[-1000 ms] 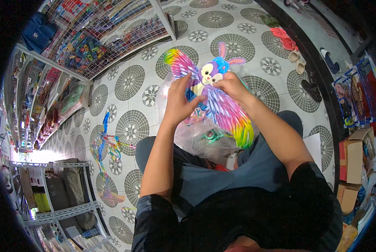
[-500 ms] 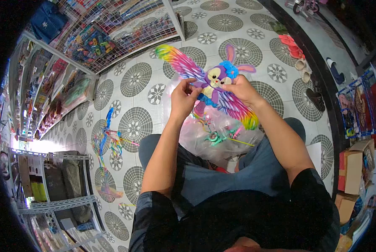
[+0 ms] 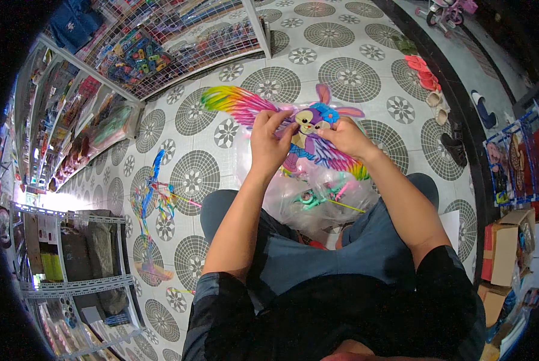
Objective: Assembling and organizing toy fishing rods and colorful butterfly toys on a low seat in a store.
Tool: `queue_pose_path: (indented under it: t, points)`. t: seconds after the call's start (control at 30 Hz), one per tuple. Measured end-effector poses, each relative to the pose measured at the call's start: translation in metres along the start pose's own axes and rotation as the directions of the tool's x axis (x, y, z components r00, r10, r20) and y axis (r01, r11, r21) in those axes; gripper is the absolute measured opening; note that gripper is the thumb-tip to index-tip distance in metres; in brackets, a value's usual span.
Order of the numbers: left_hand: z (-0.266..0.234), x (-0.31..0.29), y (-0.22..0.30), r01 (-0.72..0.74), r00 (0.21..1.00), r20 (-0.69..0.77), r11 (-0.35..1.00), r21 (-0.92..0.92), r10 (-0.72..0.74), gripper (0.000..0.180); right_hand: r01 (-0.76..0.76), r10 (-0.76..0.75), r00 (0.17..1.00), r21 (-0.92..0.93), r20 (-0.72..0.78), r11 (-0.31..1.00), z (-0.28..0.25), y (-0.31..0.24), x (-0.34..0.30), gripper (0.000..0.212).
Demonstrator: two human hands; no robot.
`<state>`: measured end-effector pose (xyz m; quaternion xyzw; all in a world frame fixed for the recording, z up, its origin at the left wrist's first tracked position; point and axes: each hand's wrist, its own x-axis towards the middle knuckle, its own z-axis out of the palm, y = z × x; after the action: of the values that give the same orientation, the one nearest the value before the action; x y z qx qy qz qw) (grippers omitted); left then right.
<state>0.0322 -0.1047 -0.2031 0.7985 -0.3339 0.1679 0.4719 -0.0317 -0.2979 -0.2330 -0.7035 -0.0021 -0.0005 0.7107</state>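
Note:
Over the bag between my knees I hold up a rabbit toy with rainbow wings (image 3: 306,120), its face purple and cream with pink ears and a blue tuft. My left hand (image 3: 272,141) pinches it beside the face, where the left wing joins. On the other side of the face, my right hand (image 3: 347,139) grips it with thumb and fingers. The left wing spreads out past my left hand; part of the right wing shows under my right wrist. Below lies a clear plastic bag (image 3: 269,201) with green and pink pieces and a yellow stick.
On the patterned tile floor to the left lies another colourful toy (image 3: 152,195) with blue and rainbow parts. A wire display rack (image 3: 221,45) stands ahead, metal shelves (image 3: 77,280) at lower left. Shoes (image 3: 423,72) line the right side, near cardboard boxes (image 3: 498,256).
The rabbit toy has been lowered slightly, and its left wing now lies flatter and reaches further left. My left hand has shifted and turned a little; both hands keep their hold.

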Motion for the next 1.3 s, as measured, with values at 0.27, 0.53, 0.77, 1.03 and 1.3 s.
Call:
queue_pose_path:
  t: [0.27,0.53,0.77,1.03,1.3]
  points:
    - [0.001,0.0,-0.01,-0.053,0.998,-0.039,0.998,-0.037,0.052,0.017,-0.007,0.007,1.0,-0.009,0.019,1.0,0.009,-0.012,-0.003,0.022]
    - [0.002,-0.002,-0.008,0.212,0.976,0.076,0.968,-0.136,-0.203,0.016,0.023,-0.023,0.999,-0.006,-0.024,1.0,0.004,-0.003,-0.001,0.021]
    - [0.001,-0.001,-0.007,-0.049,0.999,-0.004,0.999,-0.011,0.049,0.027,-0.04,0.036,0.999,-0.184,-0.026,0.982,0.004,-0.019,-0.007,0.019]
    - [0.007,-0.001,-0.013,0.007,0.999,-0.052,0.993,-0.118,-0.013,0.013,0.033,-0.034,0.999,-0.028,-0.032,0.999,0.01,-0.007,-0.003,0.018]
    - [0.005,-0.002,-0.006,0.182,0.983,-0.005,0.972,-0.146,-0.185,0.005,0.043,-0.049,0.988,-0.045,-0.143,0.998,0.004,0.011,0.004,0.015]
